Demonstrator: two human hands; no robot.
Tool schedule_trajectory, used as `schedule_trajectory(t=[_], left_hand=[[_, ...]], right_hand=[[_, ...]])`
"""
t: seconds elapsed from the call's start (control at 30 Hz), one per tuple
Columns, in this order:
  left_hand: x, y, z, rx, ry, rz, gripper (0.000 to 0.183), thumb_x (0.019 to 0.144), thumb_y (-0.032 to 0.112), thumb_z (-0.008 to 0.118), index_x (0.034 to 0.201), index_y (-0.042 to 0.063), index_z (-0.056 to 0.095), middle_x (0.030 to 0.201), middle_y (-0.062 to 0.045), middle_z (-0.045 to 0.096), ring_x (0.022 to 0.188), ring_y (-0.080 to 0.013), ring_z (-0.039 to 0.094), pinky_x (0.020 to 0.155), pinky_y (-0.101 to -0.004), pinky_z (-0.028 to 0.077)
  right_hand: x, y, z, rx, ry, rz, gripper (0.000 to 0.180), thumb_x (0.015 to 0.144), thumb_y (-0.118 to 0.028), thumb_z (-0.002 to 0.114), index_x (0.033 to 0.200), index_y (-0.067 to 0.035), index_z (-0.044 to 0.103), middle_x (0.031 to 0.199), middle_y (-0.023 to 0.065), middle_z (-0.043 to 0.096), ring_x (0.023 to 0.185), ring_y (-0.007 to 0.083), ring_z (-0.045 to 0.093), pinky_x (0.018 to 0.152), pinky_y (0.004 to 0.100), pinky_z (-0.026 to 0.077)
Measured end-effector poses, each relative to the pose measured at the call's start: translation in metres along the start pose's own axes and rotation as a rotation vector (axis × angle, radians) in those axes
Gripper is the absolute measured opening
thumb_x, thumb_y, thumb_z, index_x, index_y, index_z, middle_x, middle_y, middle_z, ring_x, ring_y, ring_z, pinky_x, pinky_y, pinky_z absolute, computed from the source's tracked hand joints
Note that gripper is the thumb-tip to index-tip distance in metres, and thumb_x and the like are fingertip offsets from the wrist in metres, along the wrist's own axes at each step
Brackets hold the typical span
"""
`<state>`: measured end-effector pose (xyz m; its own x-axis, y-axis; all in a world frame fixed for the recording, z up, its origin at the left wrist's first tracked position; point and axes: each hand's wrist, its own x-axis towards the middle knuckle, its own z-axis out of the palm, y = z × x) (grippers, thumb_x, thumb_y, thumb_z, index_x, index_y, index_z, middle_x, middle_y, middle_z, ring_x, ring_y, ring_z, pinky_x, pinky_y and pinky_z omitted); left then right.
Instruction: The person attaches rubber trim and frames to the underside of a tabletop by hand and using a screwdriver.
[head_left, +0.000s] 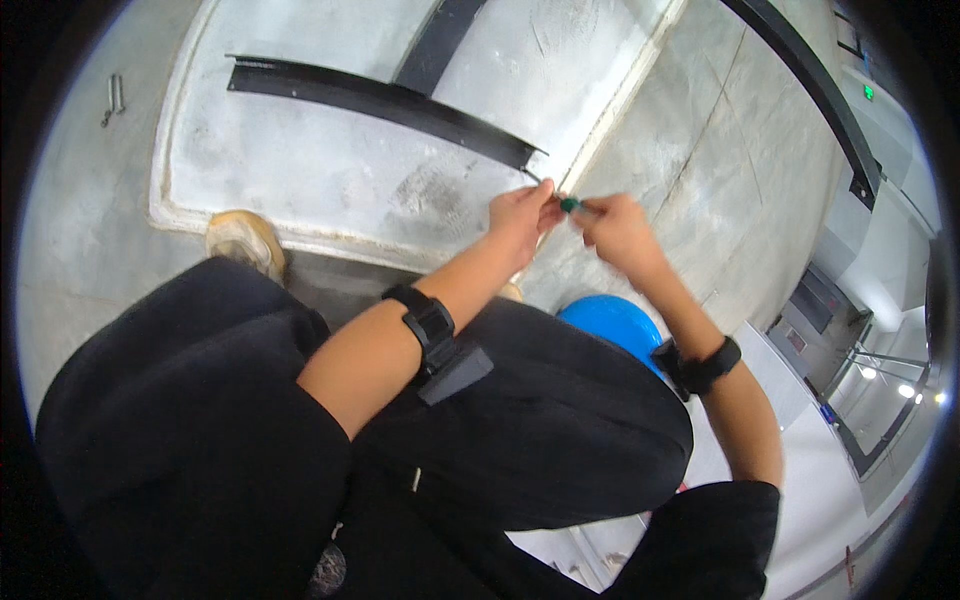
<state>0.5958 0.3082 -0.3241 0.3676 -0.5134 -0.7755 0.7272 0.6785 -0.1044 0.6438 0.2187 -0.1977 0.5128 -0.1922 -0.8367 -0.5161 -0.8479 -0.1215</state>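
My right hand (616, 229) is closed around the green handle of a screwdriver (570, 205). The fingers of my left hand (525, 214) pinch near the tool's shaft, just ahead of that handle. A thin metal rod or shaft reaches from my left fingertips to the right end of a black metal channel bar (375, 105). The bar lies on a whitish slab, and a second black bar (441, 45) meets it from behind. My fingers hide where shaft and rod meet, so I cannot tell if they are one piece.
Two bolts or similar metal pins (115, 94) lie on the concrete floor at the far left. A long black beam (817, 82) curves across the upper right. Beside my knee is a round blue object (611, 322). My shoe (244, 240) rests at the slab's raised edge.
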Motion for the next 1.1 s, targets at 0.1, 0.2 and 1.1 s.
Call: schedule_trajectory(t=[0.1,0.2,1.1], left_hand=[[0.002,-0.001,0.005,-0.008,0.038,-0.041,0.02,0.091,0.015,0.059,0.096,-0.004,0.058,0.092,-0.013,0.064,0.085,-0.0221,0.063,0.08,-0.0339,0.052],[0.001,0.001,-0.002,0.08,0.028,-0.005,0.02,0.091,0.015,0.059,0.095,-0.005,0.058,0.092,-0.014,0.064,0.084,-0.0225,0.064,0.08,-0.0339,0.052],[-0.004,0.0,0.007,0.026,0.165,0.003,0.017,0.09,0.01,0.059,0.093,-0.007,0.058,0.084,-0.013,0.064,0.075,-0.0195,0.064,0.069,-0.0276,0.054]], right_hand=[[-0.005,0.019,0.005,0.865,-0.094,0.353,0.023,0.085,-0.017,0.057,0.079,0.005,0.058,0.062,0.0065,0.054,0.046,0.0136,0.05,0.044,0.0287,0.04],[-0.011,0.018,0.02,0.251,0.01,0.139,0.02,0.084,-0.014,0.058,0.076,0.004,0.056,0.064,0.0077,0.055,0.049,0.0165,0.056,0.045,0.0294,0.043],[-0.012,0.0,0.02,0.306,-0.002,0.223,0.023,0.083,-0.014,0.057,0.089,0.009,0.057,0.067,0.0094,0.057,0.051,0.0182,0.058,0.047,0.0292,0.045]])
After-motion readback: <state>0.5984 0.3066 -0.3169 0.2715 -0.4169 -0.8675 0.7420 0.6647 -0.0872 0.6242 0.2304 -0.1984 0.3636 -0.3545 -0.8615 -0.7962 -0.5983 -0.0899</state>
